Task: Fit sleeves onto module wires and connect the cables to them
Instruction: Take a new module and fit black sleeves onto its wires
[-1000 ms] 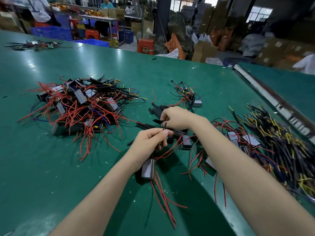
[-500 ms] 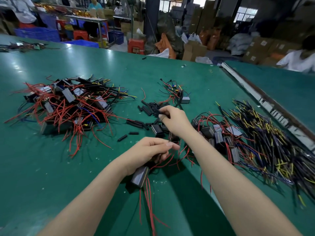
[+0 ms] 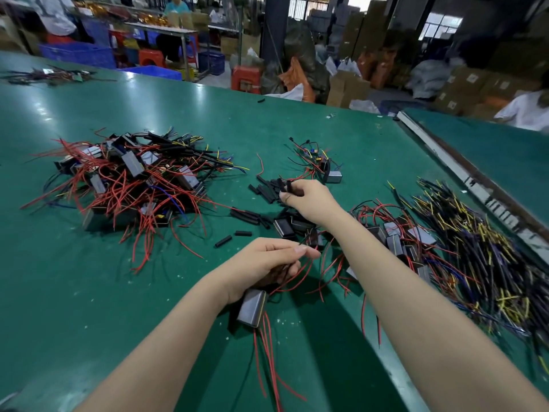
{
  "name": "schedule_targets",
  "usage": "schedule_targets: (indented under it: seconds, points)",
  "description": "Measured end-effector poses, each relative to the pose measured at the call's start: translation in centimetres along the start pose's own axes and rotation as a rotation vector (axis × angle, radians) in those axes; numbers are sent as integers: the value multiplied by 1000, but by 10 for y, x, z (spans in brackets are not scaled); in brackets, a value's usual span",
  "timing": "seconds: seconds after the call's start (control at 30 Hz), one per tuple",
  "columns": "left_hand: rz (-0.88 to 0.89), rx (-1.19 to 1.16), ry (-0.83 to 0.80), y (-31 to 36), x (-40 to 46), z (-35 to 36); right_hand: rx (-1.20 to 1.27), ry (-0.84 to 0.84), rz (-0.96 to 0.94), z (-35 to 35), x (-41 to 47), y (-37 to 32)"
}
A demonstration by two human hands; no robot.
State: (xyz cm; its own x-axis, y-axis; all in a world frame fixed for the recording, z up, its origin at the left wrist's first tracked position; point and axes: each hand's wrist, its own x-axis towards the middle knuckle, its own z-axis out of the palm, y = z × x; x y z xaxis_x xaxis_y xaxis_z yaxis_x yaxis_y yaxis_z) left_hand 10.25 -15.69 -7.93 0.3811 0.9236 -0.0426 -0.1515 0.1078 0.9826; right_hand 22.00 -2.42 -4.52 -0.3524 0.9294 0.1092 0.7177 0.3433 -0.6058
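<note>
My left hand (image 3: 264, 264) grips the red and black wires of a small black module (image 3: 252, 307), which hangs below the palm with red wires trailing toward me. My right hand (image 3: 309, 200) reaches forward over a scatter of short black sleeves (image 3: 267, 188) and pinches one black sleeve (image 3: 288, 185) between thumb and fingers. More modules (image 3: 395, 242) with red wires lie just right of my right forearm. A heap of black and yellow cables (image 3: 481, 239) lies at the right.
A large pile of wired modules (image 3: 130, 179) lies on the green table (image 3: 89, 292) at the left. A small module bundle (image 3: 320, 165) sits beyond the sleeves. A metal rail (image 3: 463, 179) borders the table on the right. Crates, boxes and people stand behind.
My right hand has left the left hand, reached forward to the sleeve scatter and picked up a sleeve. My left hand still holds the module's wires. The view shifted slightly.
</note>
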Motion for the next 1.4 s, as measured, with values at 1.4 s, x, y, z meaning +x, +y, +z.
schedule_targets:
  seconds: [1.4]
  points:
    - [169, 205, 291, 4, -2, 10, 982, 442, -173, -1, -106, 0]
